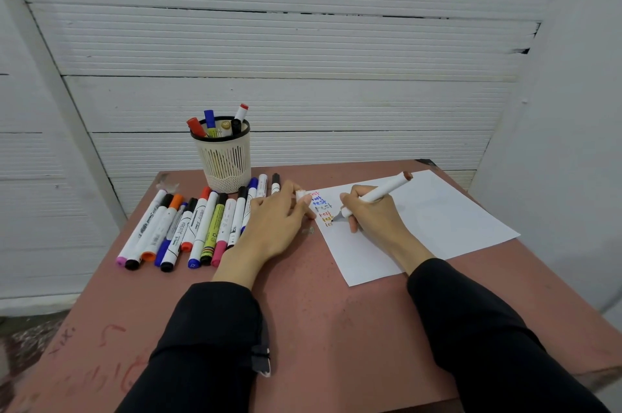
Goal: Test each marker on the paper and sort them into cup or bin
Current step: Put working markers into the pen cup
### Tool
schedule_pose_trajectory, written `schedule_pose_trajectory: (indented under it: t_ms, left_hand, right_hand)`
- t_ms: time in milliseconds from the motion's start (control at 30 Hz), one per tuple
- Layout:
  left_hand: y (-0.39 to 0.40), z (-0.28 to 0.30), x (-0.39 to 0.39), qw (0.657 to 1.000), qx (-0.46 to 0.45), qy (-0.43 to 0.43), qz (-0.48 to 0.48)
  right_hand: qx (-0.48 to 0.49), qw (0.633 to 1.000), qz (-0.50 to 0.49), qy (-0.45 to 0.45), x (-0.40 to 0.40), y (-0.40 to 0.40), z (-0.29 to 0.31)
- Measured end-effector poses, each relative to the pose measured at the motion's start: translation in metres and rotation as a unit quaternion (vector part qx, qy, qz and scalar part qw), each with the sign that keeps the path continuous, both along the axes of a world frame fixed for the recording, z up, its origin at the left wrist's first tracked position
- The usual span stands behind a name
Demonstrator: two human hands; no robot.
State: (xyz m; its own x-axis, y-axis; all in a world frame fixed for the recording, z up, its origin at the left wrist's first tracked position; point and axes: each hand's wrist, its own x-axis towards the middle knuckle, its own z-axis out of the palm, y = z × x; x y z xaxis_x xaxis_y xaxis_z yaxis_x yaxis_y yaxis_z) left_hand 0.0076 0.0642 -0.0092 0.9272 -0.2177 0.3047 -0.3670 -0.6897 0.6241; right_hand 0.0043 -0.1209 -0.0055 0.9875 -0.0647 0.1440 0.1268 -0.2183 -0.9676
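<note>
A white sheet of paper (434, 220) lies on the right of the reddish table, with a column of small coloured "test" words (321, 207) near its left edge. My right hand (370, 214) grips a white marker with a brown end (383, 192), its tip touching the paper under the lowest word. My left hand (276, 224) rests on the table at the paper's left edge and pinches the marker's white cap (300, 195). Several capped markers (188, 227) lie in a row to the left. A cream mesh cup (225, 156) behind them holds several markers.
The table (319, 311) ends close behind the cup, in front of a white ribbed wall. Red scribbles mark its near left corner. No bin is in view. Both forearms wear black sleeves.
</note>
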Motion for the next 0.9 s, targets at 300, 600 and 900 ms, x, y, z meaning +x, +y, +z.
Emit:
schedule_pose_trajectory:
  t_ms: [300,600,900]
  left_hand:
    - [0.001,-0.001,0.0,1.0,-0.007,-0.001,-0.001]
    - [-0.001,-0.001,0.001,0.999,-0.028,-0.027,-0.012]
    - [-0.001,-0.004,0.008,0.998,-0.05,-0.035,-0.006]
  right_hand:
    - [0.026,1.0,0.002,-0.001,0.001,0.0,0.0]
    - [0.099,0.994,-0.044,-0.018,0.006,-0.006,0.004]
    - [0.358,0.93,0.044,0.066,0.002,-0.012,0.02]
